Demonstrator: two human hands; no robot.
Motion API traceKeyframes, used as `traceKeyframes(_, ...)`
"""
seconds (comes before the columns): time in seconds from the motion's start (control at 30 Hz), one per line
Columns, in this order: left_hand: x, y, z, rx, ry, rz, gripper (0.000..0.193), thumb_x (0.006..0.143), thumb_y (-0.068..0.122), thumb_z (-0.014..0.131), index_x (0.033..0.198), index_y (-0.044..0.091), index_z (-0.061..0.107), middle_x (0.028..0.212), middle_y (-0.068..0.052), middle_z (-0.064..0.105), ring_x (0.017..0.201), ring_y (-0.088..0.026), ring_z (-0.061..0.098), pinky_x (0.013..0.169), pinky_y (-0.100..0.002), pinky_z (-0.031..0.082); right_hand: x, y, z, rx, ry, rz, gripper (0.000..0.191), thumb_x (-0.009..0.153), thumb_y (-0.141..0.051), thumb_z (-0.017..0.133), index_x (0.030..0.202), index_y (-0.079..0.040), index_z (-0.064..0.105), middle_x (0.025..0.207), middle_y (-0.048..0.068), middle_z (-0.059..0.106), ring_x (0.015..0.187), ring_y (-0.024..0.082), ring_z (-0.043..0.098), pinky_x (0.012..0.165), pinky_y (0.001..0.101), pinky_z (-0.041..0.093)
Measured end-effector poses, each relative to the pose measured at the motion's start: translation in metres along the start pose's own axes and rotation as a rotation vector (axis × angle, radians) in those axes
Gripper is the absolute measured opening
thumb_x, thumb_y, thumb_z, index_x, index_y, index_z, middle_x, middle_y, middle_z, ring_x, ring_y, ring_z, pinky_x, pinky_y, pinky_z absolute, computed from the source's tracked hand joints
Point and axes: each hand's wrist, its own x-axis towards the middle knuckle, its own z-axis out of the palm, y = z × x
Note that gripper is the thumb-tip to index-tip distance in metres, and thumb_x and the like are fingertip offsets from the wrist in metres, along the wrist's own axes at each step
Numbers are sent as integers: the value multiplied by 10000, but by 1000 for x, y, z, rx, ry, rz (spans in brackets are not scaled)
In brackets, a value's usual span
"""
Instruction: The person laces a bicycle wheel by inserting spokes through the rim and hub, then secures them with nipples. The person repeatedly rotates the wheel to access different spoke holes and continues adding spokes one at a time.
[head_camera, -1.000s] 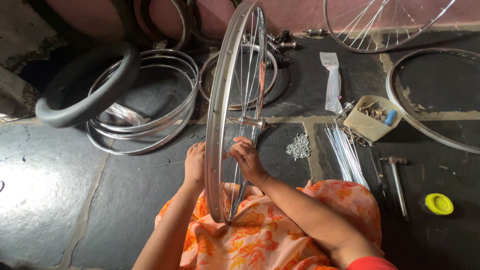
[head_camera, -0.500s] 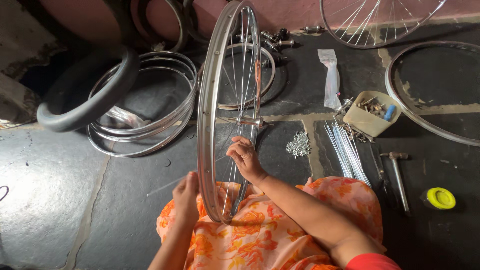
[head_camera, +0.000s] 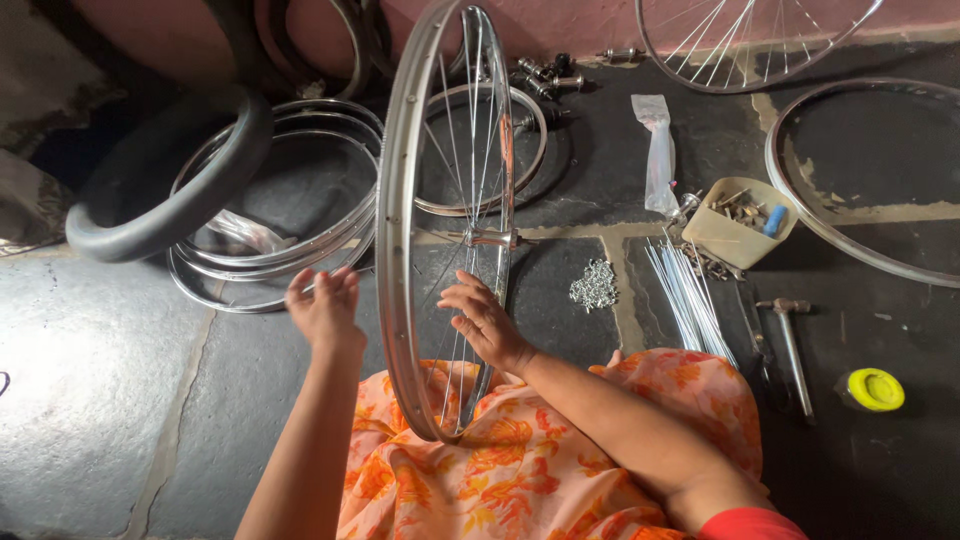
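Note:
A silver bicycle wheel rim (head_camera: 393, 200) stands upright on my lap, edge-on to me, with thin spokes running to its hub (head_camera: 490, 238). My right hand (head_camera: 485, 325) is on the wheel's right side, fingers spread and resting against the lower spokes. Just left of the rim, my left hand (head_camera: 325, 310) is raised, fingers pinched together on what looks like a loose thin spoke (head_camera: 345, 277). My orange patterned garment (head_camera: 520, 460) lies under the wheel.
A black tyre (head_camera: 165, 195) leans on stacked bare rims (head_camera: 280, 255) at the left. On the dark floor to the right lie a nipple pile (head_camera: 594, 285), a spoke bundle (head_camera: 685, 295), a beige tub (head_camera: 735, 235), a hammer (head_camera: 790, 340), a yellow disc (head_camera: 873, 388) and another rim (head_camera: 830, 230).
My left hand dropped from the rim toward the floor, then rose again left of the wheel, now pinching a thin spoke. My right hand stayed on the spokes.

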Motion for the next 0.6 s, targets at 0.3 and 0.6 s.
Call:
traceKeyframes(0.3, 21, -41, 36, 248, -102, -28, 267, 1020, 160, 575, 1262, 106, 475, 1020, -117, 680, 786, -155, 709, 638, -292, 589, 2, 4, -6, 6, -50, 49, 290, 1089, -350, 505, 1227, -123, 621, 1408, 68, 572, 1551, 332, 301, 1288, 480, 256)
traceKeyframes(0.6, 16, -60, 68, 311, -173, 61, 330, 988, 119, 709, 1240, 65, 502, 937, -136, 647, 693, -139, 658, 552, -260, 535, 3, 6, -11, 13, -55, 41, 270, 1094, -342, 497, 1205, -125, 612, 1367, 71, 576, 1551, 325, 292, 1292, 495, 250)
